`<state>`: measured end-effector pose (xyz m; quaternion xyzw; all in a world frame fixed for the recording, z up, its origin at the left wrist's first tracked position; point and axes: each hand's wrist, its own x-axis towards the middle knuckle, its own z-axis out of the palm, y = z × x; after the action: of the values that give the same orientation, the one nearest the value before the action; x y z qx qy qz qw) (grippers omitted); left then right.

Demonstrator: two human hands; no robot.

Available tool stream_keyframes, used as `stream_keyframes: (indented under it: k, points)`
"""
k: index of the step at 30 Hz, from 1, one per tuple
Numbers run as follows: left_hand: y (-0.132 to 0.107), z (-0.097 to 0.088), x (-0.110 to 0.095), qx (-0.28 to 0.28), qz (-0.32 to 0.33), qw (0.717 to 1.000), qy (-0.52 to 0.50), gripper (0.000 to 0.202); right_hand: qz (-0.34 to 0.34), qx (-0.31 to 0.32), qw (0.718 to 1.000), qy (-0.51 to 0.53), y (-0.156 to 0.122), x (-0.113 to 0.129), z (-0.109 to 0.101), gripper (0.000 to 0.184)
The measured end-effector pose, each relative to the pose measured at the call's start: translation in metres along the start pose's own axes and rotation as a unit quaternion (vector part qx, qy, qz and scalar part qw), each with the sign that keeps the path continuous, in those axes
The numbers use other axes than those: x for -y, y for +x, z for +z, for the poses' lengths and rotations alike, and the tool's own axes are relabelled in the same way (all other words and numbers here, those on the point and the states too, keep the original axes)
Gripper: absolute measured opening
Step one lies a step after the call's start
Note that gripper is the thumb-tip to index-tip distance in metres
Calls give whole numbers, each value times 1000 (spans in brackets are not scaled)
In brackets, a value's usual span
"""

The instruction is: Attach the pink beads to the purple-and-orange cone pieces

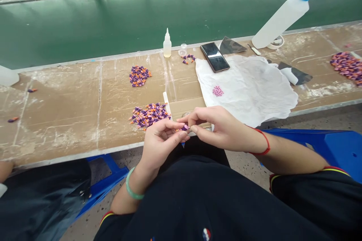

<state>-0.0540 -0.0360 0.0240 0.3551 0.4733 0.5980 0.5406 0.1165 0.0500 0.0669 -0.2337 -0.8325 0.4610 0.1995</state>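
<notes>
My left hand (161, 141) pinches a small purple-and-pink piece (184, 127) between thumb and fingertips, just past the table's front edge. My right hand (216, 126) meets it from the right, thumb and forefinger pressed together at the piece's right end. What those right fingertips hold, if anything, is too small to make out. Just beyond my left hand lies a heap of small purple, orange and pink pieces (149, 115). A white flat stick (166, 101) lies against the heap's right side. Farther back is a second pile of purple and orange pieces (140, 75).
A small dropper bottle (167, 47), a phone (215, 57) and a large blue-tipped bottle (279, 22) stand or lie toward the back. Tiny pink bits (218, 91) rest on white paper (251, 86). Blue stools (325, 148) flank me; another person's dark clothing (48, 199) shows at left.
</notes>
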Motion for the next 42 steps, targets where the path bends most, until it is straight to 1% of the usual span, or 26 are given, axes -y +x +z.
stream_keyframes:
  k: [1,3,5,6,8,10,11,13,15,16,17,19,21,24,28,30,32,34,35,37,39,40,42]
  points:
    - [1,-4,1,5,-6,1000,16,23,9,-3,1000,0,0,-2,-4,8]
    - [5,-16,2,13,-15,997,74,19,30,-29,999,-13,-2,-11,-14,8]
    - [11,-32,4,12,3,983,185,12,56,-68,995,-36,-5,-25,-23,9]
    - [14,-41,4,6,26,966,257,8,74,-86,993,-44,-7,-34,-26,11]
    - [23,-60,4,-6,80,916,394,7,112,-114,986,-49,-11,-54,-29,15]
    - [35,-77,1,-9,111,869,481,12,146,-131,979,-46,-15,-71,-30,17]
    - [42,-86,-1,-17,114,854,507,16,158,-137,977,-43,-16,-77,-30,18]
    - [63,-102,-5,-58,108,833,539,22,172,-148,973,-38,-18,-86,-30,19]
    - [89,-118,-8,-119,97,809,567,19,176,-159,971,-30,-19,-91,-31,19]
    - [104,-125,-8,-138,89,794,585,18,178,-163,970,-26,-20,-93,-32,19]
    - [118,-131,-9,-145,82,777,607,17,179,-166,970,-23,-20,-94,-32,19]
    - [143,-140,-8,-132,68,749,646,17,183,-171,968,-19,-20,-95,-34,19]
    - [160,-143,-7,-114,59,735,666,14,192,-175,966,-17,-21,-96,-36,20]
    - [167,-142,-7,-103,47,726,678,9,206,-185,961,-13,-23,-96,-38,20]
    - [160,-134,-10,-95,20,714,694,6,215,-208,954,-3,-27,-94,-43,18]
    - [156,-131,-11,-90,8,715,694,9,214,-220,952,-5,-28,-92,-45,18]
    - [153,-130,-12,-95,-3,722,686,21,209,-236,949,-9,-29,-90,-48,17]
    - [148,-130,-13,-106,-6,735,669,34,201,-257,945,-8,-30,-87,-52,15]
    - [145,-130,-14,-111,-3,746,657,36,197,-269,943,-5,-32,-86,-54,14]
    - [137,-130,-16,-109,12,777,620,30,192,-296,936,-1,-35,-88,-60,12]
    - [126,-126,-18,-105,44,817,566,19,192,-324,926,-6,-39,-94,-66,9]
    - [118,-121,-20,-106,68,832,540,16,191,-338,922,-16,-42,-100,-68,9]
    - [101,-110,-24,-119,111,854,495,15,184,-352,915,-63,-45,-115,-72,10]
